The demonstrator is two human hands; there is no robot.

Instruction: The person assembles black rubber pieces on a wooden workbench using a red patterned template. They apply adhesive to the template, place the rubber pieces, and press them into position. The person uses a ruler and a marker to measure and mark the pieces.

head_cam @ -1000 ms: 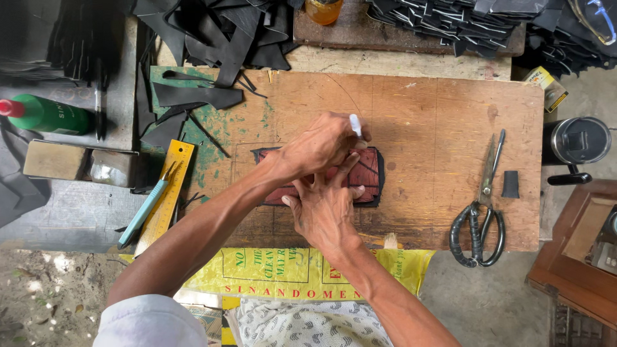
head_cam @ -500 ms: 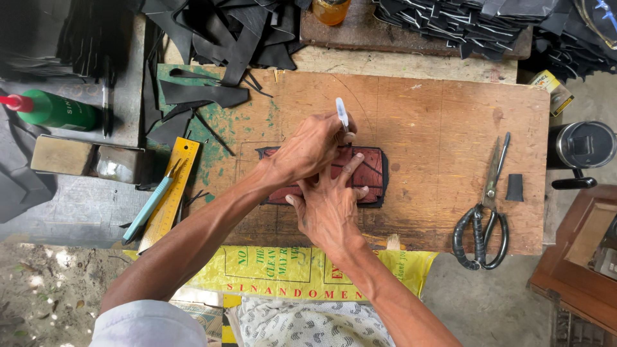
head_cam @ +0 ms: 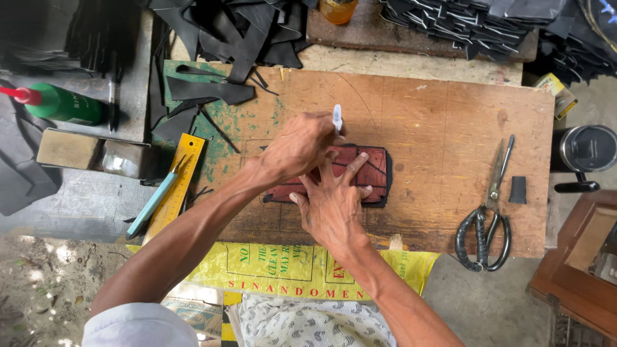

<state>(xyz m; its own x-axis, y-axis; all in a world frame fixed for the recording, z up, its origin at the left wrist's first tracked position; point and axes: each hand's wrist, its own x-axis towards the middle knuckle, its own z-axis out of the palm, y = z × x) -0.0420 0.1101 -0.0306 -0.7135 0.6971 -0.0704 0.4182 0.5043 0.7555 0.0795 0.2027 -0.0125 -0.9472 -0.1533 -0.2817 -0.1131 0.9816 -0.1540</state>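
My left hand [head_cam: 297, 146] grips a white pen [head_cam: 337, 118], held upright over the top edge of a reddish-brown template [head_cam: 366, 168]. The template lies on a black leather piece [head_cam: 387, 186] in the middle of the wooden board [head_cam: 437, 115]. My right hand [head_cam: 331, 207] lies flat on the template with its fingers spread, pressing it down. My hands hide much of the template's left half.
Black-handled scissors [head_cam: 485, 218] and a small black piece [head_cam: 517, 189] lie at the board's right. A yellow ruler [head_cam: 177, 183] and a light-blue tool [head_cam: 153, 202] rest at the left edge. Black leather scraps [head_cam: 218, 38] pile up behind. A green bottle [head_cam: 61, 103] lies far left.
My left hand with the pen has shifted a little left along the template's top edge. The right hand stays pressed on the template.
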